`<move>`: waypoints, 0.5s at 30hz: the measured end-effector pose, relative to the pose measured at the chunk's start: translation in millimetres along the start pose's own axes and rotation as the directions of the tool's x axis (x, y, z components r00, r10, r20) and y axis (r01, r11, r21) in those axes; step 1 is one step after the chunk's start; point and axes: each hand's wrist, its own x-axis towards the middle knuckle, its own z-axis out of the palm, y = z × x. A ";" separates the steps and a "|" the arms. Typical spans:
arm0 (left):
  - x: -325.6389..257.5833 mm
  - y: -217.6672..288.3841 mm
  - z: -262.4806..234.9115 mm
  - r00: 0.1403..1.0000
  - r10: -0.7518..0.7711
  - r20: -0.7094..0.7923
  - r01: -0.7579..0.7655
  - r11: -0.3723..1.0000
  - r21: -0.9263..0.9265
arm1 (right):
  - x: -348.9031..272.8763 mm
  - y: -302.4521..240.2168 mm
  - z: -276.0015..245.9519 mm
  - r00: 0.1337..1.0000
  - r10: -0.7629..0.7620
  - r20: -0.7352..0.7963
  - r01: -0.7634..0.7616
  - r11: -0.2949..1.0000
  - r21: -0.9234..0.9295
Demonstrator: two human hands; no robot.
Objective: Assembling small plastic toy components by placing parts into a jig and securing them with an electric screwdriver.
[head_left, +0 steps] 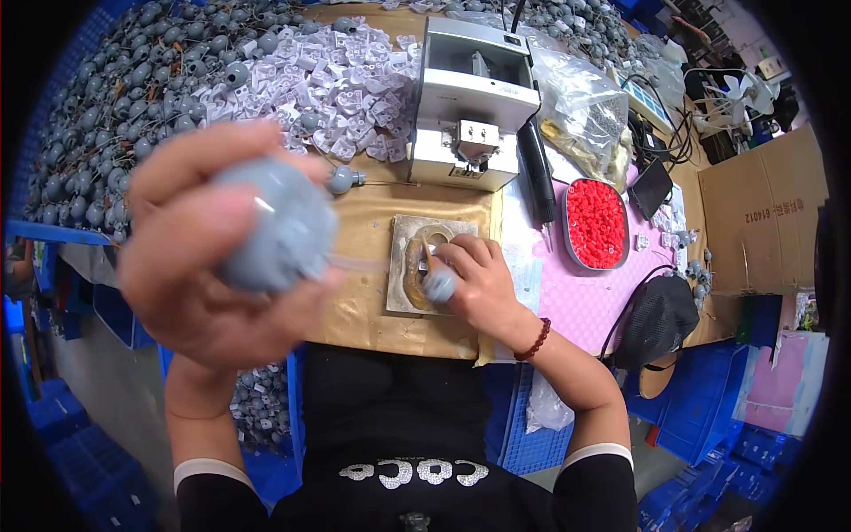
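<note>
My left hand (173, 266) is raised close to the camera and blurred. Its fingers are wrapped round a grey-blue rounded plastic part (282, 230), from which a thin pale stem points right. Over the table, my right hand (486, 288) is closed, fingertips down at a square metal block (399, 226) with a hollow in its top. A small grey ball-shaped part (439, 286) with a thin brownish stem shows at these fingers, which seem to pinch the stem. The fingertips' exact grip is partly hidden.
A grey-white bench machine (470, 97) stands behind the block. Heaps of grey ball-shaped parts (97, 133) and white plastic pieces (328, 80) spread at the left. To the right are a black pen-shaped tool (535, 168), a tub of red pieces (597, 223) and a carton (762, 208).
</note>
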 end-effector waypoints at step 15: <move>-79.9 13.1 74.6 0.897 -0.437 0.064 0.440 0.897 -0.043 | -1.3 -8.9 -66.9 0.722 0.111 0.683 -0.677 -0.093 0.730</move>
